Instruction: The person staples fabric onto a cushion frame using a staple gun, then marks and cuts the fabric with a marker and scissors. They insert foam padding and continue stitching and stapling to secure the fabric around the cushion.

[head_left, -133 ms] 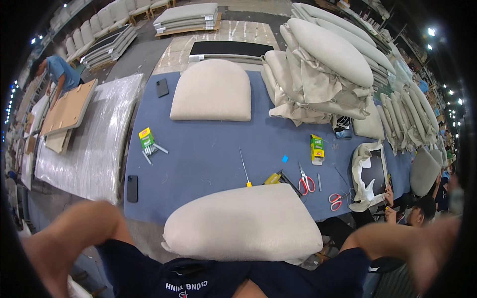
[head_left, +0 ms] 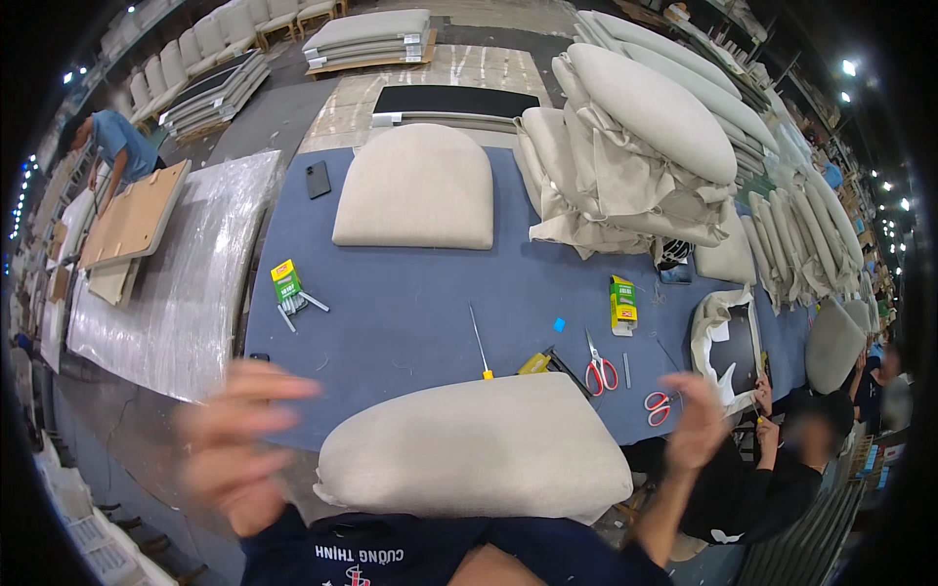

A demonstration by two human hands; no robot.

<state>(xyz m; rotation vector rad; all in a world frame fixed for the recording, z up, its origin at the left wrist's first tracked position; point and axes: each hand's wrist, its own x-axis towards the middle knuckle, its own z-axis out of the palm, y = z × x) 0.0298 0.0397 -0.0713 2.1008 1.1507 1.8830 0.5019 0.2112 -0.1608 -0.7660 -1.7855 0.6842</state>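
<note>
We have both hands up and free of the pale cushion (head_left: 474, 449), which lies between them at the near edge of the blue table (head_left: 391, 317), right in front of our dark shirt (head_left: 440, 547). Our left hand (head_left: 244, 439) is blurred, its fingers spread and pointing inward, beyond the cushion's rounded left end and apart from it; we see nothing in its grasp. Our right hand (head_left: 696, 420) is raised past the cushion's straighter right end, fingers loosely bent, released and bare of any object, with the smaller red-handled scissors (head_left: 659, 407) just beside it. Along the cushion's far edge we have a thin yellow-handled tool (head_left: 486, 373), a yellow-and-black tool (head_left: 535, 363) and the larger red-handled scissors (head_left: 601, 374). A second cushion (head_left: 415, 190), rounded at its far side, lies flat across the table, well away from our hands. Off our right hand, a co-worker's hands (head_left: 765, 396) are at a partly covered panel (head_left: 738, 342).
</note>
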